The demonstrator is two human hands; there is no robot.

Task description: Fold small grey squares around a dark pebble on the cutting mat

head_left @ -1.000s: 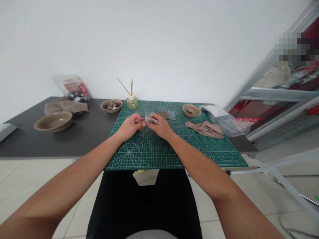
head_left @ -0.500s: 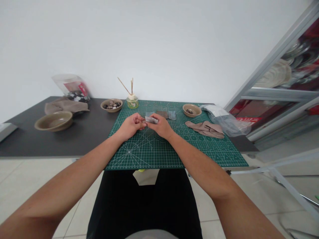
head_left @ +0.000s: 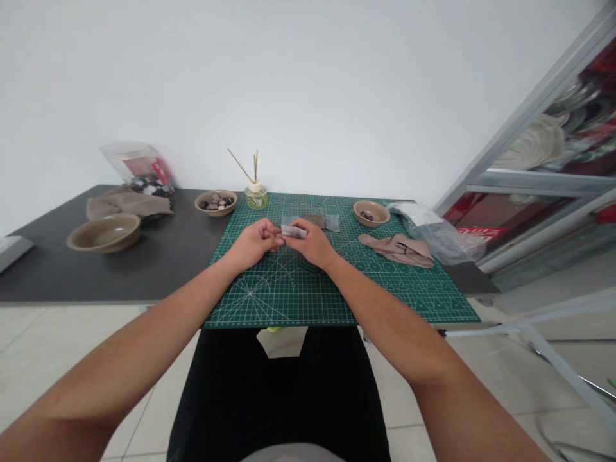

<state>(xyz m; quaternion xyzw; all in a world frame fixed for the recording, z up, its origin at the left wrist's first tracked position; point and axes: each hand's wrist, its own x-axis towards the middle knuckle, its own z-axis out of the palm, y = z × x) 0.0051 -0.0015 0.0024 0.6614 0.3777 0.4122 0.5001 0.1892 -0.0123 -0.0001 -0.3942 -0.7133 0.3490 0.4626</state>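
Note:
Above the middle of the green cutting mat, my two hands meet, their fingertips almost touching. In my right hand is a small thin whitish-grey piece, pinched between thumb and fingers; its material is hard to tell. My left hand is closed in a pinch beside the piece's left end; whatever its fingertips hold is too small to make out. Just behind the right hand lies a clear plastic wrapper with something flat and brown in it.
A bowl of stones and a reed diffuser stand back left; farther left are a larger bowl, a cloth and a bag of stones. Rightward are a small bowl, a crumpled cloth and a plastic bag.
Almost nothing differs. Both hands keep the same place and grip, and the whitish-grey piece shifts only very slightly.

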